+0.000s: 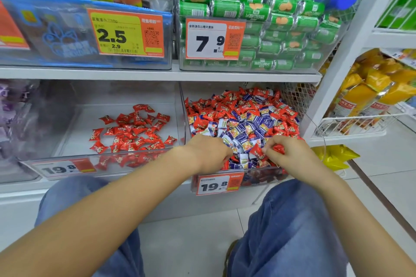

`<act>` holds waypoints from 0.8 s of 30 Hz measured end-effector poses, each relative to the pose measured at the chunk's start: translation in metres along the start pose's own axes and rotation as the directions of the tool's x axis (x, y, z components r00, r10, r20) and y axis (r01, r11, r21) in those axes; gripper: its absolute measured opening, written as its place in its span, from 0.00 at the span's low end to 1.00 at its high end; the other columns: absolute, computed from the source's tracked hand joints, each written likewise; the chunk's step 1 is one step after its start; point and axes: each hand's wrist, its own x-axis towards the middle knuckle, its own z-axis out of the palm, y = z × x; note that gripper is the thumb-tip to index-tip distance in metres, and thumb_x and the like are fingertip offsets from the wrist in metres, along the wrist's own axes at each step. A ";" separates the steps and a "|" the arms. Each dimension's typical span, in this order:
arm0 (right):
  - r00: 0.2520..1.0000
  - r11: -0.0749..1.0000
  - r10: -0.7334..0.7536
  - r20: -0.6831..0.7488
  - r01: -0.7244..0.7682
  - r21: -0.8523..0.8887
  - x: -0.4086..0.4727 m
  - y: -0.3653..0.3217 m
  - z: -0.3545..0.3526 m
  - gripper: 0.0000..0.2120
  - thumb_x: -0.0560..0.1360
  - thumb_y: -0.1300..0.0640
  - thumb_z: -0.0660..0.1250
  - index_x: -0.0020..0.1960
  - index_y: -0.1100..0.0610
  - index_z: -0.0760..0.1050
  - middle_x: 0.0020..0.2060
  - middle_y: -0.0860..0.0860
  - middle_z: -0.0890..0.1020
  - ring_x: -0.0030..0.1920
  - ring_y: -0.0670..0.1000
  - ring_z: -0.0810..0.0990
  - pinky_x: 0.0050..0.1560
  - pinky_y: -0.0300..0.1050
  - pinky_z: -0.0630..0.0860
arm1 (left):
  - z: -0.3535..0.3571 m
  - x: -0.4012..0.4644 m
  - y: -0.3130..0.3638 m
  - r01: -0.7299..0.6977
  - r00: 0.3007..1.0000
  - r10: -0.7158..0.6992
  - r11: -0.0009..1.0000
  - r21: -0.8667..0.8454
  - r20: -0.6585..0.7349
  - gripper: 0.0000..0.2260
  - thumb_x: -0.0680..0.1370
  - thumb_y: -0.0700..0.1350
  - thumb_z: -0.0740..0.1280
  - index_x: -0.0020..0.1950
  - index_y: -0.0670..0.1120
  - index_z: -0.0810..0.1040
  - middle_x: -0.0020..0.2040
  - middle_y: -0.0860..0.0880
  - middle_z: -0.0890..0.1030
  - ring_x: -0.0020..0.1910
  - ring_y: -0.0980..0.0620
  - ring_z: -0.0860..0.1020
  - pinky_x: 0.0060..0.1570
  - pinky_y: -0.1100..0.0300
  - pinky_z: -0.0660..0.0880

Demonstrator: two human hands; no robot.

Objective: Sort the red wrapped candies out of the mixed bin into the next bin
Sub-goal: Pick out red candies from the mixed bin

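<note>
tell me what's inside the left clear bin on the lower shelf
Only red wrapped candies, loosely scattered in the left clear bin. Its price label hides a stretch of the front edge.

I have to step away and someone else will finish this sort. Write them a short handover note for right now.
Left hand: down in the mixed bin at its front, fingers curled into the pile; what its grip holds is hidden.
Right hand: also at the front of the mixed bin, pinching red candies.
Done: a loose batch of sorted red candies lies in the next bin, to the left.
Left: many red candies are mixed with purple-and-white ones, mostly toward the back. Carry over what the hands hold, then keep picking.
</note>
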 end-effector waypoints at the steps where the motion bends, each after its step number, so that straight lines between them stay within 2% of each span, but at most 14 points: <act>1: 1.000 0.999 -0.005 -0.027 0.006 0.039 -0.001 -0.002 0.000 0.07 0.75 0.50 0.66 0.38 0.45 0.74 0.38 0.45 0.82 0.40 0.48 0.79 0.46 0.49 0.75 | 0.001 -0.002 0.000 0.002 0.999 -0.002 1.000 -0.003 -0.033 0.11 0.82 0.47 0.53 0.56 0.48 0.73 0.51 0.46 0.74 0.39 0.47 0.71 0.34 0.56 0.67; 4: 0.996 0.974 -0.025 -0.084 0.043 0.220 -0.003 -0.016 0.002 0.07 0.76 0.52 0.66 0.39 0.48 0.75 0.34 0.48 0.82 0.36 0.47 0.78 0.44 0.48 0.73 | -0.009 -0.012 -0.003 0.013 0.972 -0.037 0.994 -0.105 -0.232 0.10 0.82 0.51 0.53 0.57 0.49 0.71 0.52 0.48 0.73 0.42 0.48 0.75 0.36 0.54 0.73; 6: 0.995 0.932 -0.036 -0.096 0.068 0.355 -0.001 -0.033 0.004 0.07 0.77 0.53 0.65 0.40 0.49 0.75 0.31 0.50 0.80 0.31 0.47 0.76 0.38 0.47 0.73 | -0.022 -0.022 -0.011 0.023 0.924 -0.102 0.977 -0.212 -0.369 0.09 0.81 0.52 0.55 0.55 0.52 0.71 0.52 0.52 0.72 0.43 0.53 0.74 0.35 0.58 0.70; 8: 0.997 0.887 -0.033 -0.071 0.062 0.457 0.004 -0.054 0.008 0.07 0.77 0.53 0.64 0.41 0.50 0.76 0.29 0.51 0.80 0.27 0.45 0.74 0.32 0.43 0.71 | -0.032 -0.036 -0.030 0.042 0.867 -0.201 0.942 -0.334 -0.457 0.06 0.80 0.54 0.58 0.52 0.55 0.72 0.50 0.55 0.72 0.44 0.55 0.73 0.38 0.59 0.68; 10: 0.998 0.857 -0.053 -0.046 0.069 0.511 0.015 -0.080 0.017 0.07 0.77 0.53 0.64 0.41 0.51 0.76 0.27 0.48 0.79 0.26 0.47 0.73 0.30 0.43 0.71 | -0.031 -0.053 -0.060 0.061 0.817 -0.317 0.877 -0.476 -0.481 0.02 0.79 0.53 0.61 0.47 0.57 0.72 0.46 0.54 0.73 0.43 0.53 0.73 0.41 0.57 0.70; 12: 0.993 0.873 -0.101 -0.061 0.118 0.472 0.032 -0.111 0.029 0.07 0.76 0.53 0.65 0.40 0.51 0.76 0.30 0.44 0.80 0.31 0.46 0.77 0.36 0.42 0.72 | -0.017 -0.070 -0.094 0.091 0.787 -0.440 0.776 -0.624 -0.433 0.04 0.77 0.50 0.65 0.43 0.55 0.72 0.41 0.51 0.75 0.39 0.53 0.74 0.42 0.56 0.69; 13: 0.990 0.894 -0.127 -0.066 0.143 0.425 0.043 -0.127 0.037 0.06 0.75 0.53 0.66 0.40 0.51 0.76 0.34 0.44 0.81 0.36 0.46 0.78 0.40 0.43 0.73 | -0.007 -0.079 -0.109 0.121 0.776 -0.501 0.715 -0.688 -0.384 0.05 0.77 0.48 0.66 0.42 0.54 0.74 0.39 0.51 0.77 0.37 0.54 0.74 0.41 0.56 0.69; 15: 0.983 0.923 -0.176 -0.044 0.180 0.341 0.065 -0.160 0.055 0.05 0.75 0.52 0.65 0.41 0.51 0.76 0.41 0.46 0.82 0.45 0.49 0.79 0.47 0.45 0.73 | 0.012 -0.092 -0.132 0.180 0.754 -0.594 0.599 -0.780 -0.282 0.04 0.77 0.46 0.67 0.41 0.51 0.76 0.37 0.49 0.78 0.32 0.56 0.72 0.40 0.55 0.69; 17: 0.973 0.949 -0.232 0.014 0.223 0.225 0.086 -0.185 0.074 0.07 0.76 0.48 0.63 0.46 0.50 0.75 0.46 0.50 0.82 0.49 0.52 0.79 0.48 0.46 0.73 | 0.027 -0.099 -0.144 0.207 0.710 -0.670 0.493 -0.845 -0.217 0.05 0.77 0.44 0.68 0.41 0.49 0.76 0.33 0.50 0.77 0.29 0.59 0.70 0.37 0.57 0.68; 18: 0.961 0.956 -0.270 0.053 0.262 0.129 0.094 -0.193 0.082 0.11 0.77 0.45 0.62 0.52 0.50 0.75 0.50 0.51 0.81 0.52 0.53 0.78 0.49 0.47 0.73 | 0.032 -0.101 -0.148 0.203 0.679 -0.707 0.439 -0.875 -0.197 0.05 0.77 0.43 0.68 0.41 0.49 0.77 0.33 0.51 0.76 0.29 0.59 0.70 0.37 0.59 0.68; 20: 0.929 0.938 -0.327 0.176 0.342 -0.061 0.105 -0.199 0.093 0.20 0.77 0.39 0.58 0.63 0.48 0.72 0.60 0.51 0.76 0.59 0.53 0.75 0.56 0.48 0.70 | 0.037 -0.104 -0.154 0.184 0.628 -0.765 0.327 -0.927 -0.145 0.02 0.78 0.44 0.67 0.46 0.50 0.78 0.39 0.53 0.78 0.38 0.57 0.74 0.40 0.66 0.70; 21: 0.913 0.920 -0.349 0.211 0.377 -0.109 0.107 -0.200 0.095 0.21 0.77 0.38 0.57 0.65 0.48 0.72 0.63 0.51 0.74 0.62 0.53 0.73 0.61 0.50 0.68 | 0.037 -0.106 -0.158 0.172 0.621 -0.778 0.260 -0.950 -0.101 0.04 0.79 0.46 0.65 0.52 0.51 0.79 0.44 0.53 0.79 0.44 0.57 0.75 0.44 0.69 0.71; 23: 0.895 0.899 -0.410 0.177 0.429 -0.087 0.108 -0.192 0.092 0.19 0.79 0.41 0.56 0.64 0.49 0.74 0.62 0.51 0.75 0.62 0.53 0.73 0.66 0.53 0.65 | 0.039 -0.110 -0.165 0.140 0.635 -0.773 0.093 -0.986 0.018 0.12 0.80 0.50 0.63 0.62 0.53 0.76 0.53 0.53 0.77 0.53 0.56 0.75 0.53 0.62 0.74; 24: 0.890 0.894 -0.436 0.132 0.445 -0.051 0.107 -0.185 0.089 0.18 0.80 0.44 0.57 0.62 0.50 0.76 0.61 0.51 0.77 0.62 0.53 0.74 0.65 0.53 0.65 | 0.040 -0.112 -0.169 0.143 0.631 -0.774 0.048 -0.989 0.053 0.14 0.80 0.50 0.62 0.66 0.54 0.74 0.56 0.52 0.76 0.55 0.55 0.74 0.54 0.58 0.74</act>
